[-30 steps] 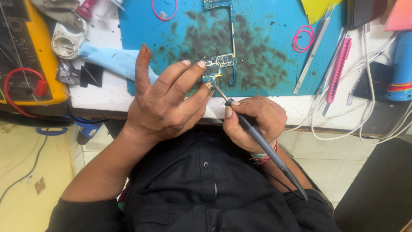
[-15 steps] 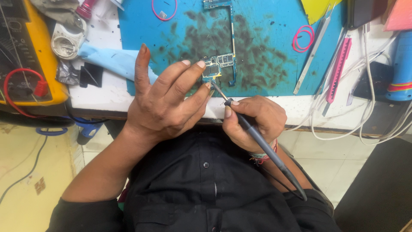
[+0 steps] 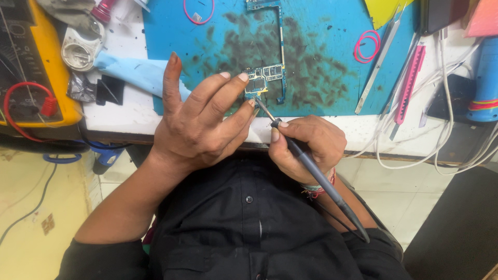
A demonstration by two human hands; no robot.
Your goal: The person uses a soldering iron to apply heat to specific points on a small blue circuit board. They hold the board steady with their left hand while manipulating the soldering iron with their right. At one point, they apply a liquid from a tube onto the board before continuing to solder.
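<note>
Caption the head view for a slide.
Left hand steadies a circuit board; right hand touches a soldering iron to it.

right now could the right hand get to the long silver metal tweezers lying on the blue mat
Probably yes, though not freely. The right hand is wrapped around a dark soldering iron and would have to free itself first. The long silver metal tweezers lie uncovered on the blue mat, with bare mat between.

White tabletop (image 3: 129, 111), edge dark and worn; stained blue work mat (image 3: 321, 52) over its middle; pale tiled floor (image 3: 384, 181) below at right; yellowish floor (image 3: 31, 207) at left with a thin cable trailing; even, shadowless light.
</note>
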